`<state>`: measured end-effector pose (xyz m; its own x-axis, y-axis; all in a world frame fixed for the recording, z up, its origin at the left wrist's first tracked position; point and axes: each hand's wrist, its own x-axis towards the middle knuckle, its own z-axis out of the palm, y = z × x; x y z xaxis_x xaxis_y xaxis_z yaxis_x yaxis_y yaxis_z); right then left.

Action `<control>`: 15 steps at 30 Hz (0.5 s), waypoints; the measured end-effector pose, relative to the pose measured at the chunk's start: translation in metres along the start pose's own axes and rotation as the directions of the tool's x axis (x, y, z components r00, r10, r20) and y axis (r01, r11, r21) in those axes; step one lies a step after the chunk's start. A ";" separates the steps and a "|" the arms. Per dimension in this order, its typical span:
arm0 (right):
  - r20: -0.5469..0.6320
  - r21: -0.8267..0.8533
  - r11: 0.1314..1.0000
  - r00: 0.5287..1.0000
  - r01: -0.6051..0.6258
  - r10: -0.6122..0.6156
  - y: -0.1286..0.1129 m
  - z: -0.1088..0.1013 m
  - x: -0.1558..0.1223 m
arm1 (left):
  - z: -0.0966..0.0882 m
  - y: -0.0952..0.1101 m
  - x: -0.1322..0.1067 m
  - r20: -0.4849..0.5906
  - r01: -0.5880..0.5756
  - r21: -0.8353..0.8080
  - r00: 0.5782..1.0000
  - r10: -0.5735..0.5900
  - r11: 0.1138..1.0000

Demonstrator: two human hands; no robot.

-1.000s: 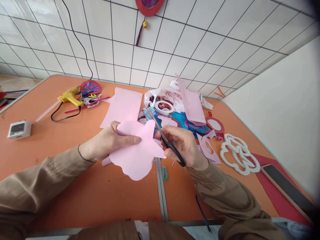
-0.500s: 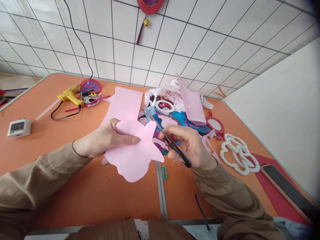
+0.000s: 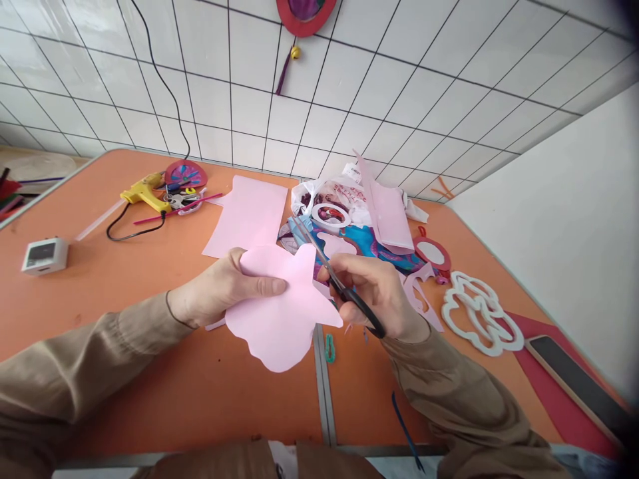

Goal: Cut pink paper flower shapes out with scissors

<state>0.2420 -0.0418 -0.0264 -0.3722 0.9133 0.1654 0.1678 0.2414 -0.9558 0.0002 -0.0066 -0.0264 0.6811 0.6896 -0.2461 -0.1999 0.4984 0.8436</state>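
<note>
A pink sheet cut with a wavy, petal-like outline (image 3: 279, 326) is pinched in my left hand (image 3: 227, 286), its thumb flat on top. On the other side my right hand (image 3: 374, 293) grips black-handled scissors (image 3: 337, 283) by the loops. The blades point up and away, slightly parted, close along the sheet's right edge near a notch between two points. I cannot tell whether they touch it. Behind my hands lies a larger pink sheet (image 3: 252, 213) on the orange table (image 3: 200, 399).
At the left are a yellow glue gun (image 3: 144, 193) with a cord and a small white box (image 3: 44, 256). Beyond my right hand sit a plastic bag (image 3: 349, 199), a folded pink sheet (image 3: 389, 213), white cloud-shaped outlines (image 3: 482, 313) and a phone (image 3: 574, 379).
My left hand has moved a little to the right with the pink sheet, bringing its edge closer to the scissors. My right hand still holds the scissors in nearly the same place.
</note>
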 end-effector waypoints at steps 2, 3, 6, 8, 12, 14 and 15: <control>0.003 0.040 0.999 1.000 -0.004 0.004 0.000 0.002 0.000 | 0.002 -0.003 0.000 0.019 0.004 -0.039 1.000 -0.004 0.999; 0.001 0.056 0.998 1.000 0.003 -0.003 0.001 0.002 0.000 | 0.002 -0.004 0.000 0.021 0.004 -0.046 1.000 -0.003 0.999; -0.007 0.093 0.995 0.999 0.040 -0.039 0.001 0.005 0.002 | 0.001 -0.006 0.000 0.014 -0.004 -0.047 1.000 0.005 0.999; -0.010 0.114 0.991 0.998 0.065 -0.064 0.002 0.007 0.003 | 0.001 -0.007 0.000 0.005 -0.005 -0.038 1.000 0.005 0.999; -0.010 0.133 0.987 0.996 0.088 -0.087 0.003 0.010 0.003 | 0.002 -0.009 0.000 0.001 -0.003 -0.027 1.000 0.003 1.000; -0.008 0.126 0.988 0.996 0.088 -0.088 0.003 0.011 0.004 | 0.002 -0.009 0.000 0.002 -0.009 -0.020 1.000 0.009 1.000; -0.005 0.121 0.989 0.996 0.091 -0.091 0.003 0.011 0.003 | 0.002 -0.008 0.000 0.000 -0.010 -0.016 1.000 0.010 1.000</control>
<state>0.2312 -0.0416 -0.0309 -0.3810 0.8894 0.2526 0.0217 0.2818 -0.9592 0.0029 -0.0117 -0.0327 0.6792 0.6944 -0.2377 -0.2177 0.4998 0.8383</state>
